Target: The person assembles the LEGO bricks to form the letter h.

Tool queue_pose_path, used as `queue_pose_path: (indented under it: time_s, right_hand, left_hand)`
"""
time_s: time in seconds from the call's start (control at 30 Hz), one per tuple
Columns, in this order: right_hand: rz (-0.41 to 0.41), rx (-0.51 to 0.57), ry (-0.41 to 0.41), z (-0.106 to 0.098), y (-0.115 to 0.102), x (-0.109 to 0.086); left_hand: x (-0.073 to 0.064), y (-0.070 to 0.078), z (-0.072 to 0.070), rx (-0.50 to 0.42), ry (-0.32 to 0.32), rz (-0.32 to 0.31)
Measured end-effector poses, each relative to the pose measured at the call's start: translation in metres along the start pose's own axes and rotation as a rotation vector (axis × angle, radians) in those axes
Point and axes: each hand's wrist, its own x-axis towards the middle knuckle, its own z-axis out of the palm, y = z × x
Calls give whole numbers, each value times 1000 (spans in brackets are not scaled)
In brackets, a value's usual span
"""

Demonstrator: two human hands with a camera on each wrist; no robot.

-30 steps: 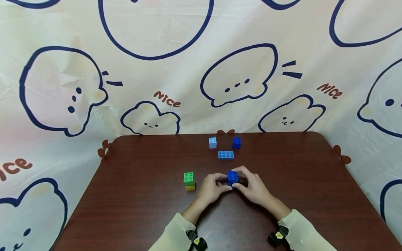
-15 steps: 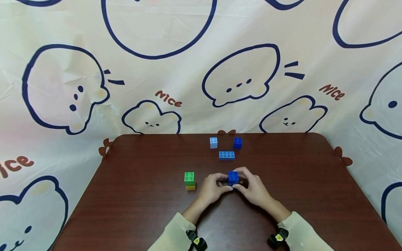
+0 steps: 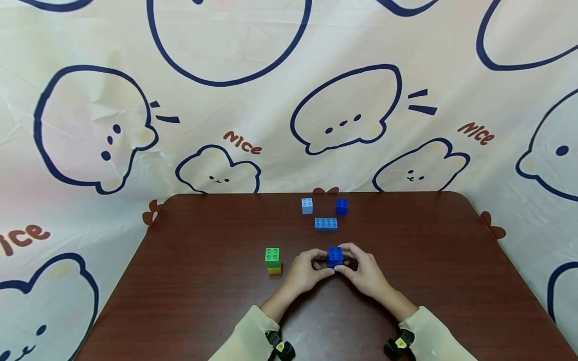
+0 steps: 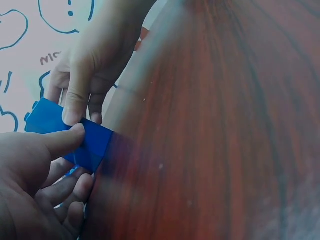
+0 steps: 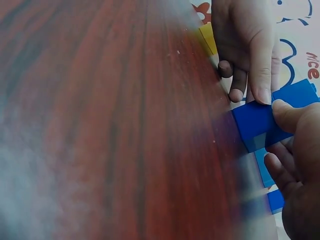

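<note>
Barely shifted, left hand [image 3: 303, 271] and right hand [image 3: 367, 271] pinch one blue stack [image 3: 334, 256] near three blue bricks [image 3: 326, 224].

I'm watching the right-wrist view's edge cutting off the right hand [image 5: 304, 160] at four o'clock, tabletop [image 5: 35, 187] blurring at eight.

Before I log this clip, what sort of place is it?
Likely an indoor tabletop recording setup: a creased, cartoon-printed sheet behind a dark wood-grain table, plus the held blue toy bricks.
</note>
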Motion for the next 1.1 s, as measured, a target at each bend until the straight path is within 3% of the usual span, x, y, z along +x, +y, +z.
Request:
queue_pose_path:
  time_s: [0.4,0.6,1.1]
  right_hand:
    - [71,8,-13,-1,-2,-1]
    - [68,-8,-14,-1,-1,0]
    - [104,-22,-33,-2,-3,-1]
  left_hand:
    - [-13,3,-12,-49,-45,18]
    - [-22,7,-20,-44,-65,18]
    - [-49,21,-43,-51,-177,57]
